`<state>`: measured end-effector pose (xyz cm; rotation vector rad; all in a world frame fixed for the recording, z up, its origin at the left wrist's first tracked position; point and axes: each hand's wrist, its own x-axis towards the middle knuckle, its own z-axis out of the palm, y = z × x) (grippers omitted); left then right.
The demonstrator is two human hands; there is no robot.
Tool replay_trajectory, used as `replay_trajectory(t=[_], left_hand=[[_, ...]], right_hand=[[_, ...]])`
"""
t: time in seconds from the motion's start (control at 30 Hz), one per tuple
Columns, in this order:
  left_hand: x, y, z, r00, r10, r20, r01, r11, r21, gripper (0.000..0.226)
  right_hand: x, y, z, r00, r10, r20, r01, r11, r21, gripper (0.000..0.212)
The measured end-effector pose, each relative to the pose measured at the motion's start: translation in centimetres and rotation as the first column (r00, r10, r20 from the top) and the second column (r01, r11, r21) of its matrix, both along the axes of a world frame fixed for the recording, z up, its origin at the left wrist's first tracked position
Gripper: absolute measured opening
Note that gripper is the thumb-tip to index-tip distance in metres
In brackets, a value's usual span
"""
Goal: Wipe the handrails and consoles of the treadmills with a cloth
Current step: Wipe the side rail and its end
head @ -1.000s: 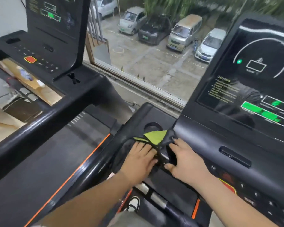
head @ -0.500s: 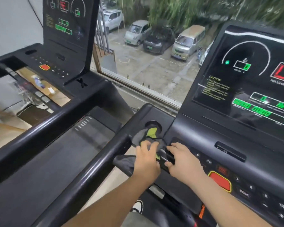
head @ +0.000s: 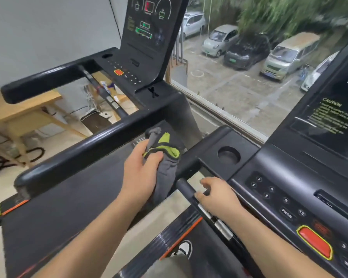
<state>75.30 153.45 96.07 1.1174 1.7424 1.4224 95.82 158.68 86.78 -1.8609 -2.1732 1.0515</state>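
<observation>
grey-green cloth (head: 166,157) in left hand (head: 141,173)

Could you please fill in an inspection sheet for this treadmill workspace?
Surface: black treadmill console, with round cup recess and red stop button.
Job's things: bunched grey and lime-green cloth, held between the two treadmills; glossy black handrail beside it.
Clutter: small blurred items on light wooden table.
Hands: left hand grips the cloth; right hand, fingers loose, thumb touching black grip bar.
Cables: black cables looped on the floor.
Surroundings: window onto parked cars.
</observation>
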Motion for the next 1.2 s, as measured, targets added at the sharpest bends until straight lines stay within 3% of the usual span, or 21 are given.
replay_trajectory(t=[0.07, 0.17, 0.27, 0.3, 0.67, 0.97, 1.1, 1.2], left_hand=[[-0.5, -0.9, -1.5, 0.965, -0.019, -0.262, 0.031, 0.999, 0.039, 0.028], [-1.1, -0.8, -8.0, 0.743, -0.192, -0.641, 0.142, 0.981, -0.129, 0.056], [-2.2, -0.2, -14.3, 0.452, -0.439, -0.776, 0.199, 0.898, -0.392, 0.074], [-2.6, 0.3, -15.2, 0.421, -0.464, -0.780, 0.217, 0.886, -0.410, 0.077], [-2.3, 9.6, -15.8, 0.570, -0.618, -0.541, 0.229, 0.752, -0.618, 0.088], [2.3, 16.6, -15.6, 0.439, -0.683, -0.584, 0.304, 0.724, -0.619, 0.102], [-0.2, 13.1, -15.9, 0.452, -0.686, -0.570, 0.375, 0.726, -0.576, 0.099], [-3.1, 8.5, -16.3, 0.481, -0.652, -0.586, 0.341, 0.755, -0.560, 0.089]], right_hand=[[-1.4, 0.1, -0.5, 1.000, 0.007, 0.027, -0.005, 0.997, -0.081, 0.053], [-2.3, 0.0, -1.1, 0.995, 0.019, 0.096, -0.009, 0.995, -0.103, 0.031], [-2.9, 0.3, -2.0, 0.991, 0.004, 0.137, 0.008, 0.996, -0.091, 0.035], [-3.1, 0.6, -2.1, 0.988, 0.003, 0.157, 0.012, 0.996, -0.092, 0.037], [-5.8, 3.4, -2.3, 0.937, 0.060, 0.344, -0.018, 0.992, -0.123, 0.036], [-5.5, 3.2, -2.8, 0.931, -0.271, 0.245, 0.320, 0.928, -0.189, 0.040], [-6.5, 3.3, -1.9, 0.911, -0.253, 0.326, 0.325, 0.927, -0.187, 0.036], [-6.9, 4.0, -1.6, 0.905, -0.224, 0.361, 0.313, 0.926, -0.211, 0.034]])
